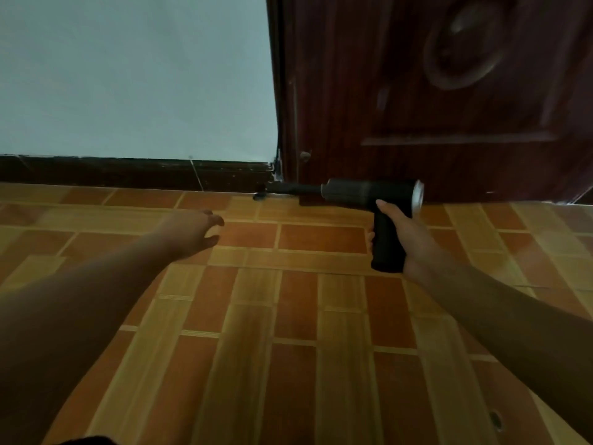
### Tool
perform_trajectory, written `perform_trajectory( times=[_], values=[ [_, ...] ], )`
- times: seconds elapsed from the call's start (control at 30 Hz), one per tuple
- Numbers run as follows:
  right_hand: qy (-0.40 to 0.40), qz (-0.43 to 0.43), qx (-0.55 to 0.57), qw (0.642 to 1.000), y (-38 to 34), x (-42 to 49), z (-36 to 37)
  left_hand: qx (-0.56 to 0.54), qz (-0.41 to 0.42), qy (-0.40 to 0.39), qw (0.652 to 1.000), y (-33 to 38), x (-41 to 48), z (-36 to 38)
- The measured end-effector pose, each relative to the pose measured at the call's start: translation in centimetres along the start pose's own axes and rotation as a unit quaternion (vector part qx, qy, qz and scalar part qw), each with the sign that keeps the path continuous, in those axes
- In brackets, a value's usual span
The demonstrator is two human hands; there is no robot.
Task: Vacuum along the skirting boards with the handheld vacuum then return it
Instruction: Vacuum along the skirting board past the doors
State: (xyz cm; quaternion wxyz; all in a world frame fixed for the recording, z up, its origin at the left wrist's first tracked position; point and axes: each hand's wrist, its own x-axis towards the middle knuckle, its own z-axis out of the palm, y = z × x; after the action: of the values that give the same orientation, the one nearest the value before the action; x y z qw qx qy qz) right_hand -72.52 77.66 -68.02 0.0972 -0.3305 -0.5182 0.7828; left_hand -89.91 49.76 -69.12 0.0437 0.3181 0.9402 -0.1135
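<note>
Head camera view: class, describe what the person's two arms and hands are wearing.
Nothing is worn that shows: the left hand and right hand are ungloved, no ring or watch visible. The left forearm and right forearm are bare, no sleeve in view.

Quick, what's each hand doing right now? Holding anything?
Left hand: open, fingers loosely spread, holding nothing.
Right hand: closed around the handle of the black pistol-shaped plastic handheld vacuum.

Two hands, a left hand (189, 232) and a right hand (409, 240) — one handheld vacuum (369, 189), one skirting board (128, 173), one door (417, 91).
</note>
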Motion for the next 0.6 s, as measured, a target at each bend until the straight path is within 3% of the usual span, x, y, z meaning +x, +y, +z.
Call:
perform_trajectory(
  times=[0.13,0.37,0.6],
  values=[
    [0.006,0.004,-0.023,1.000,1.2,1.2,6.1,-0.024,-0.021,0.017,0.999,-6.1,1.1,1.6],
    [0.030,0.044,-0.021,0.998,3.8,5.8,15.6,-0.049,-0.003,-0.037,0.998,-14.1,3.7,6.8],
    [0.031,0.013,-0.076,0.997,4.2,10.1,18.1,-0.076,-0.021,-0.062,0.995,-16.5,8.1,7.0]
  ],
)
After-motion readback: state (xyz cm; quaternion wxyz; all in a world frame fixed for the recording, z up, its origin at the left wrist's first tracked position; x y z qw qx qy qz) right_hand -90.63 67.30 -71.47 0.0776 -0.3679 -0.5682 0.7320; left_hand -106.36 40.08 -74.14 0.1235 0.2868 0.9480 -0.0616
